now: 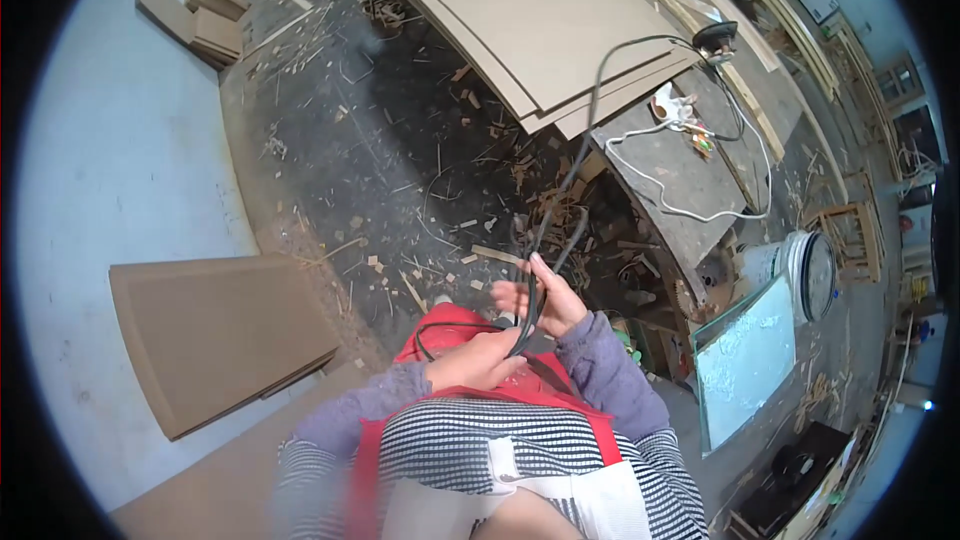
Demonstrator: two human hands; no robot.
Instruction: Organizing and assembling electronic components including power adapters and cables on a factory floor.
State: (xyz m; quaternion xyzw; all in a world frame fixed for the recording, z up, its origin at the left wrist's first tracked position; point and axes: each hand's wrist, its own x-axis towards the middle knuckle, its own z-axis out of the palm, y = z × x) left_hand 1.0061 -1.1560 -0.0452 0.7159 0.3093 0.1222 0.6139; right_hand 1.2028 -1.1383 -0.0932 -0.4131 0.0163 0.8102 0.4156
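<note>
My left hand (477,361) is closed around loops of a black cable (532,312) in front of my red apron (432,329). Just above it, my right hand (557,304) has the same cable running between its thumb and curled, slightly blurred fingers. From there the cable rises past the table corner and crosses the boards to a black, round-topped object (714,37) on the table; its kind is unclear. A smaller bend of cable hangs beside my left hand.
Large flat boards (500,15) cover the table, with a white cord (655,202) on its near end. To the right stand a white bucket (797,270) and a glass sheet (745,365). Brown panels (225,335) lean on the left wall. Wood scraps litter the floor (330,170).
</note>
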